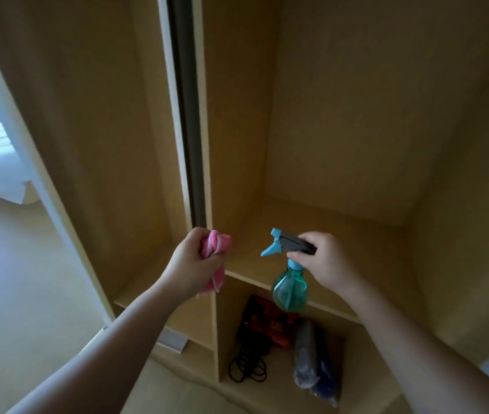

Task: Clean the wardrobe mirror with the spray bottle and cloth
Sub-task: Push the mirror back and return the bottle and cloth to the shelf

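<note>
Item: cleaning kit, held before an open wardrobe [341,115]. Left hand [189,261]: fingers clenched round a bunched pink cloth [216,245], held close by the dark door edge [188,130]. Right hand [327,261]: fingers curled over the grey head of the spray bottle [289,289]. Its teal body hangs below the grip in front of the shelf [246,258], long axis near upright, nozzle facing left toward the cloth. Wardrobe mirror: not placed with certainty. The bright panel [13,234] at far left, showing a bed and pale floor, may be its face or open room. Judgement: if that is the glass, it lies left of both hands, the cloth hand is the nearer, and the nozzle already faces roughly that way.
</note>
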`<state>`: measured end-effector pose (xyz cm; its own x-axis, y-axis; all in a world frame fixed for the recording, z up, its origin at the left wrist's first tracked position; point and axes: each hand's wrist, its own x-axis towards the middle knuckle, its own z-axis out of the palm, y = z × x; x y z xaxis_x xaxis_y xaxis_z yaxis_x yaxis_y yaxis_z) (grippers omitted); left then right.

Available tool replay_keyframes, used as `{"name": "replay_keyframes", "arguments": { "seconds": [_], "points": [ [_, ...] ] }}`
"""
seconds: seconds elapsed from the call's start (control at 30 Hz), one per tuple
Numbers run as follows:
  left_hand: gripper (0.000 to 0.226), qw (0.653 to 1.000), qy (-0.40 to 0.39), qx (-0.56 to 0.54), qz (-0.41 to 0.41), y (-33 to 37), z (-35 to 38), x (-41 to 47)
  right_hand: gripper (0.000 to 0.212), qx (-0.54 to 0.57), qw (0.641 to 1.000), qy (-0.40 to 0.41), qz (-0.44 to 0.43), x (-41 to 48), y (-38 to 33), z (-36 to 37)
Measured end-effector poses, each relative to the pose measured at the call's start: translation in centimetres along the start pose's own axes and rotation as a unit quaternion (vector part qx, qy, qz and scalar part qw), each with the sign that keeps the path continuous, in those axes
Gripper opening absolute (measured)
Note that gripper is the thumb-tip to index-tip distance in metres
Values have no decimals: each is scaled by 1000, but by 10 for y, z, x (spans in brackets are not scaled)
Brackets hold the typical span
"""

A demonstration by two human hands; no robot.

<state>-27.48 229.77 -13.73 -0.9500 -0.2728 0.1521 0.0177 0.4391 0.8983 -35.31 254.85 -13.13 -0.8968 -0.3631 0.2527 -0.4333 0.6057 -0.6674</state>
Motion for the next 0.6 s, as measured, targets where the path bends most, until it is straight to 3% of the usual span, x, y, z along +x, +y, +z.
{"name": "replay_keyframes", "arguments": {
  "seconds": [0.33,0.6],
  "points": [
    [17,999,38,-5,-12,-86,-199,-61,12,64,997,-9,-28,-12,-119,150],
    [15,999,31,-8,-14,-134,-273,-53,13,85,996,-22,-24,-2,-178,242]
  ]
}}
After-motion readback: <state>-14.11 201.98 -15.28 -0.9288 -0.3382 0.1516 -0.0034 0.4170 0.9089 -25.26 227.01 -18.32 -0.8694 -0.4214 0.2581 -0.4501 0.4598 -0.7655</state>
